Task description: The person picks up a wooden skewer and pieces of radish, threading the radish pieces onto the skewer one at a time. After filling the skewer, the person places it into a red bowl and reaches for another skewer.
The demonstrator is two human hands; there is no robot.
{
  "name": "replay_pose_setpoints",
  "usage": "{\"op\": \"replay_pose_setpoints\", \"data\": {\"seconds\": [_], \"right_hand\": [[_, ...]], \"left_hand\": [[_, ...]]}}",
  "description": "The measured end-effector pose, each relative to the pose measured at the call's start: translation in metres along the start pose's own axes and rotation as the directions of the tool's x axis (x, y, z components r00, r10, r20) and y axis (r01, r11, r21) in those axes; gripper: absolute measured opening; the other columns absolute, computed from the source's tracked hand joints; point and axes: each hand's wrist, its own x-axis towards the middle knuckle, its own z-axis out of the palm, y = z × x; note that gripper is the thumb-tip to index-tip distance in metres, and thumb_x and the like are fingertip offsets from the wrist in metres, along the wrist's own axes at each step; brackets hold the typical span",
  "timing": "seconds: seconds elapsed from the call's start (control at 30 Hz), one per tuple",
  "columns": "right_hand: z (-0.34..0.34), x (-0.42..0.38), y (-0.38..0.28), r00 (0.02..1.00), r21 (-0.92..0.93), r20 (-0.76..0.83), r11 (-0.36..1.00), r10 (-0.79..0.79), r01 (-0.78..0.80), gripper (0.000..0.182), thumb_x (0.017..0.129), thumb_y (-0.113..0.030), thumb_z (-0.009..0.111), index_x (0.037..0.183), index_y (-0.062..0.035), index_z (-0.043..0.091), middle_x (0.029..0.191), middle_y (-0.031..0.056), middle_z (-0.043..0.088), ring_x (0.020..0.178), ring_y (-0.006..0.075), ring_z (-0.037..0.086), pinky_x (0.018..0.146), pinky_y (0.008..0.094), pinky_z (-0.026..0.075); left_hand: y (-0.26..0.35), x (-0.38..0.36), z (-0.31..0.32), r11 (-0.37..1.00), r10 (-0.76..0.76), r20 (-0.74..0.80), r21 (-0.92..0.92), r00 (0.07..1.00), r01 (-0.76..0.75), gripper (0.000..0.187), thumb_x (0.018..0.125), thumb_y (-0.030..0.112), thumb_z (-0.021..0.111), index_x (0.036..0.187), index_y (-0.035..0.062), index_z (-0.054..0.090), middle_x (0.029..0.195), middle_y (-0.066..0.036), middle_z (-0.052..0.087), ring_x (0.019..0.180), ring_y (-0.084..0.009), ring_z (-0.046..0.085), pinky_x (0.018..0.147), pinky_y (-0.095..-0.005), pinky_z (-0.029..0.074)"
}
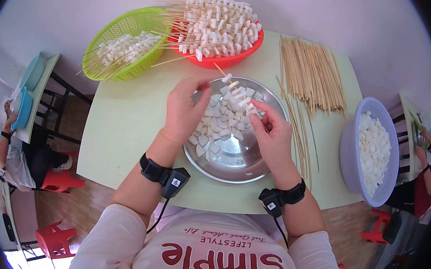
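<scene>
"If we start at the left of the table, what comes first?"

"A lime-green perforated plastic basket, with white chunks on sticks inside."

"And then?"

"The bare left hand, fingers curled near the skewer; I cannot tell whether they grip anything."

"What's beyond it?"

"A red plastic basin piled with loaded skewers. Nearer the person, a round stainless-steel bowl holds loose, flat white pieces."

"Where's the skewer?"

"That thin wooden skewer with white pieces slants over the bowl, its near end pinched by the bare right hand."

"And farther right?"

"Pale bare wooden sticks in a bundle, a few strewn beside the bowl, then a lilac plastic basin of white chunks."
</scene>
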Motion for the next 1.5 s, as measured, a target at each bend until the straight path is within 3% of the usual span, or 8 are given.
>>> {"op": "replay_pose_setpoints", "data": {"seconds": [0.03,0.07,0.13,0.77,0.97,1.07,1.13,1.5], "right_hand": [[0.0,0.0,0.0,1.0,-0.014,0.001,1.0,-0.006,0.006,0.028,0.087,-0.009,0.066,0.115,-0.0103,0.067,0.057,-0.0014,0.044,0.051,0.0068,0.04,0.049,0.024,0.035],[0.0,0.0,0.0,1.0,-0.015,0.0,1.0,-0.006,0.006,0.028,0.087,-0.009,0.066,0.115,-0.0103,0.067,0.057,-0.0014,0.044,0.051,0.0068,0.04,0.049,0.024,0.035],[0.0,0.0,-0.002,1.0,0.018,0.014,1.0,0.0,-0.001,0.029,0.087,-0.009,0.066,0.116,-0.0105,0.067,0.057,-0.0013,0.044,0.051,0.0069,0.04,0.049,0.024,0.035],[0.0,0.0,-0.005,0.999,-0.048,0.035,0.999,0.0,0.002,0.03,0.086,-0.008,0.067,0.116,-0.0104,0.067,0.056,0.0004,0.046,0.05,0.0077,0.042,0.049,0.0247,0.038],[0.0,0.0,-0.003,0.999,-0.04,0.036,0.999,0.0,0.002,0.03,0.086,-0.009,0.067,0.116,-0.0106,0.067,0.056,0.0004,0.046,0.05,0.0078,0.043,0.049,0.0247,0.038],[0.0,0.0,-0.003,1.0,-0.026,0.03,1.0,0.005,-0.004,0.029,0.086,-0.009,0.067,0.115,-0.0106,0.067,0.056,0.0005,0.046,0.051,0.0078,0.043,0.049,0.0247,0.038],[0.0,-0.001,-0.003,0.999,-0.03,0.048,1.0,-0.008,0.009,0.029,0.086,-0.009,0.067,0.115,-0.0105,0.067,0.057,0.0008,0.046,0.051,0.0082,0.043,0.05,0.0248,0.038],[-0.002,-0.002,-0.009,0.989,-0.106,0.145,0.994,0.015,0.001,0.029,0.086,-0.01,0.066,0.115,-0.0095,0.066,0.061,0.007,0.053,0.053,0.0153,0.05,0.053,0.0293,0.042]], "left_hand": [[-0.004,0.001,-0.006,0.973,0.017,0.16,0.227,0.987,-0.054,0.016,0.081,0.005,0.069,0.097,0.002,0.07,0.095,-0.009,0.067,0.087,-0.0226,0.062,0.082,-0.0323,0.05],[-0.005,0.003,-0.01,0.973,0.018,0.16,0.225,0.987,-0.055,0.016,0.081,0.005,0.069,0.097,0.002,0.07,0.095,-0.009,0.067,0.087,-0.0226,0.062,0.082,-0.0323,0.05],[-0.007,0.004,-0.017,0.886,-0.003,0.478,0.409,0.879,-0.22,0.018,0.074,0.008,0.074,0.091,0.0036,0.072,0.092,-0.009,0.065,0.087,-0.027,0.058,0.081,-0.0355,0.049],[-0.003,-0.002,-0.01,0.875,-0.029,0.542,0.42,0.84,-0.241,0.014,0.074,0.012,0.072,0.086,0.0113,0.064,0.076,-0.003,0.063,0.084,-0.0211,0.058,0.088,-0.0375,0.034],[-0.007,-0.001,-0.006,0.918,0.002,0.483,0.346,0.876,-0.193,0.015,0.076,0.011,0.072,0.088,0.0087,0.065,0.077,-0.007,0.064,0.077,-0.0219,0.059,0.085,-0.037,0.039],[-0.015,0.001,-0.001,0.97,-0.04,0.349,0.237,0.936,-0.047,0.016,0.077,0.007,0.072,0.091,0.0043,0.066,0.079,-0.006,0.065,0.075,-0.0182,0.06,0.078,-0.0329,0.046],[-0.015,0.001,0.001,0.988,-0.137,0.084,0.081,0.987,0.13,0.015,0.078,0.004,0.071,0.092,0.0002,0.066,0.08,-0.005,0.065,0.075,-0.0131,0.058,0.071,-0.027,0.049],[-0.028,0.006,-0.001,0.992,-0.127,-0.179,-0.012,0.976,0.127,0.017,0.081,0.004,0.072,0.094,-0.0009,0.063,0.082,-0.002,0.063,0.075,-0.0089,0.055,0.072,-0.0237,0.047]]}}
